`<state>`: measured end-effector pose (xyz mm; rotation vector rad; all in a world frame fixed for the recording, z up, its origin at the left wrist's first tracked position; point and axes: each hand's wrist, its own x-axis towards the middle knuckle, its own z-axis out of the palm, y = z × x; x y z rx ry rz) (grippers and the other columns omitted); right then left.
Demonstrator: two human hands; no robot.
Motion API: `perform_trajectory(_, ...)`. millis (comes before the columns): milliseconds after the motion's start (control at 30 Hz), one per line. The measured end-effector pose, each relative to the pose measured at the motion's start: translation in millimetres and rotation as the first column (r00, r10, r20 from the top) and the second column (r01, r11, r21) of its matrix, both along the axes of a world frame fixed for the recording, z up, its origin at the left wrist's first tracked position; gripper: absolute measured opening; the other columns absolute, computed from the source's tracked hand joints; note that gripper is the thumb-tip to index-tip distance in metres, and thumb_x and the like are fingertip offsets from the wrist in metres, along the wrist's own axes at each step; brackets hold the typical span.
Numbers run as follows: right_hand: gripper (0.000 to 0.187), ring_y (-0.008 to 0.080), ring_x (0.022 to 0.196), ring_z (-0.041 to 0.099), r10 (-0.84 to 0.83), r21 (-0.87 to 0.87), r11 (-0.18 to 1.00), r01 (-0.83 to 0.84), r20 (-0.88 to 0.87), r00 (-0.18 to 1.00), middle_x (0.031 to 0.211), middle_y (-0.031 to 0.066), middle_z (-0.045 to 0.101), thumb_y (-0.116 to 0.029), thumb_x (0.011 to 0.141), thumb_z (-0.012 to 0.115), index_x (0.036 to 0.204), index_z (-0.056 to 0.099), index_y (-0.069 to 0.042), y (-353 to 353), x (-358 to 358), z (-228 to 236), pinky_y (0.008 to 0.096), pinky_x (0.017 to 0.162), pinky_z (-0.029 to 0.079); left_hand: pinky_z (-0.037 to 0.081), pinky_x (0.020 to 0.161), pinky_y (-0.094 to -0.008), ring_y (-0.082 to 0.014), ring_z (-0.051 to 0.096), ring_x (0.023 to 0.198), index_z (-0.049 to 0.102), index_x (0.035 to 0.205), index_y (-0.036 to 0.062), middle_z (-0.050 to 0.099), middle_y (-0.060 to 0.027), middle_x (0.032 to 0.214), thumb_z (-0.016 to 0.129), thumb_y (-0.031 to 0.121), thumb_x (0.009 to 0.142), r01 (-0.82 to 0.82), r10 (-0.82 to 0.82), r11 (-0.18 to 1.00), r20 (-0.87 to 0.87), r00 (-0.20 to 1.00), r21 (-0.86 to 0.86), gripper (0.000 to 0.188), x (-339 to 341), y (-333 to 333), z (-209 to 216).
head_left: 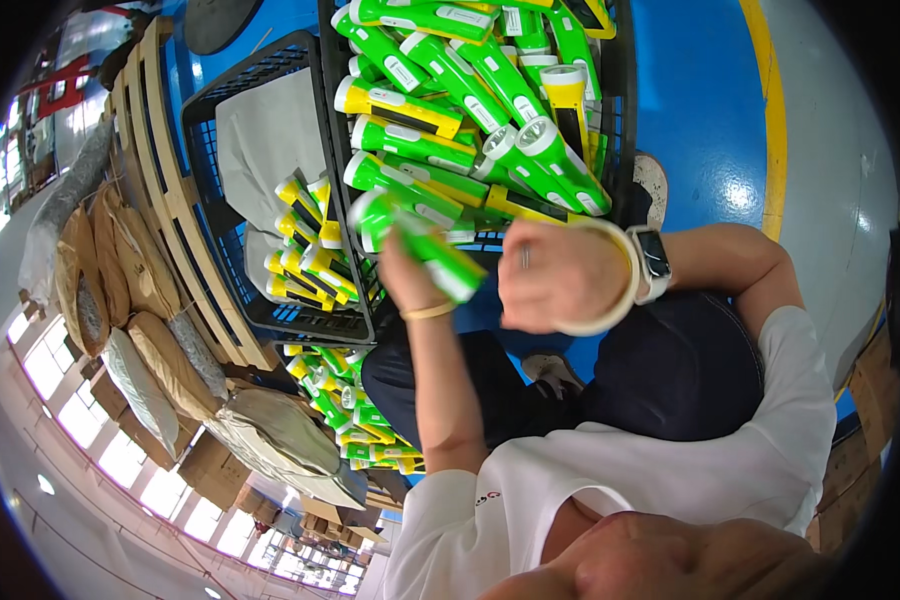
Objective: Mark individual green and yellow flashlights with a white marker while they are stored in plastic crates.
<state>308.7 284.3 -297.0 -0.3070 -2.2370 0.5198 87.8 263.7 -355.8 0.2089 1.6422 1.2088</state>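
My left hand (411, 276) grips a green flashlight (440, 258) with a white head; motion blurs it. It is held just above the near edge of a black crate (622, 110) piled with green and yellow flashlights (455, 80). Close by on the right is my right hand (550, 278), its fingers curled and partly blurred. What they hold, if anything, I cannot make out. A cream-coloured ring like a tape roll (620, 285) is around my right wrist, beside a watch (654, 262).
To the left, another black crate (205, 110) holds grey sheeting (270, 130) and several yellow flashlights (310, 245). More flashlights (355, 400) lie below it, beside my leg. A wooden pallet (175, 200) and brown sacks (155, 360) are farther left. Blue floor (700, 110) extends right.
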Motion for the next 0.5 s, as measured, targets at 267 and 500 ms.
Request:
perform_trajectory(267,0.019,0.0357,0.107,0.049,-0.025,-0.575,0.758,0.307,0.446,0.895,0.113,0.0184,0.052,-0.013,0.068,0.072,0.067,0.055,-0.006,54.3,33.0,-91.4,0.0418,0.086,0.043,0.046,0.08,-0.0359,-0.0261,0.057,0.088,0.049,0.114,-0.0099,0.058,-0.0182,0.104,0.059,0.026,0.089,0.084,-0.157,0.987,-0.952,0.262,-0.139,0.045,-225.2,-25.8,-2.9)
perform_trajectory(500,0.017,0.0209,0.108,0.049,-0.024,-0.886,0.457,-0.084,-0.107,0.994,0.123,0.0146,0.05,-0.013,0.079,0.069,0.074,0.054,-0.006,64.5,40.9,-35.5,0.031,0.084,0.041,0.036,0.1,-0.036,-0.0233,0.045,0.121,0.027,0.14,-0.002,0.043,-0.0161,0.133,0.067,0.008,0.08,0.785,-0.693,0.584,-0.378,0.614,0.206,0.073,23.9,-17.8,37.8)
